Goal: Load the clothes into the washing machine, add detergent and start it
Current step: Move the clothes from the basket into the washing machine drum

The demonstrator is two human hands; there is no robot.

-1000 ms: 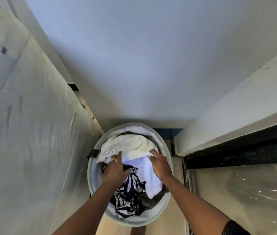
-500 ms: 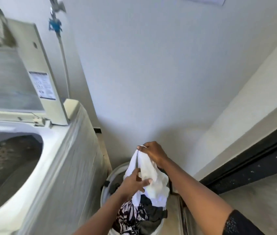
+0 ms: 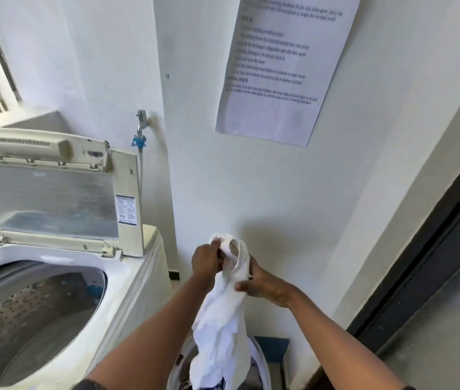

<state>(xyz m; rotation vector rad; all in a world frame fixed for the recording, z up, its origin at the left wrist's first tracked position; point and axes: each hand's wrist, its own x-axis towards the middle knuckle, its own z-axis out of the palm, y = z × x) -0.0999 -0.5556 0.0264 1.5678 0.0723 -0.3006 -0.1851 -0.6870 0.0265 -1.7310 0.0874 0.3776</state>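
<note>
White-walled laundry corner. Crumpled white cloth garment point(image 3: 223, 333) hangs between both hands, over the round pale plastic laundry basket point(image 3: 262, 364). Left hand point(image 3: 206, 260) grips its bunched top; right hand point(image 3: 265, 288) pinches it just below. White top-loading washing machine point(image 3: 138, 277) stands left, hinged lid point(image 3: 48, 198) raised, perforated metal drum point(image 3: 26, 319) exposed. Printed paper sheet point(image 3: 279, 80) on the wall above.

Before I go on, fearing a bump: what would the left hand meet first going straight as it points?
Likely the wall, past the cloth the left hand grips; depth unclear.
</note>
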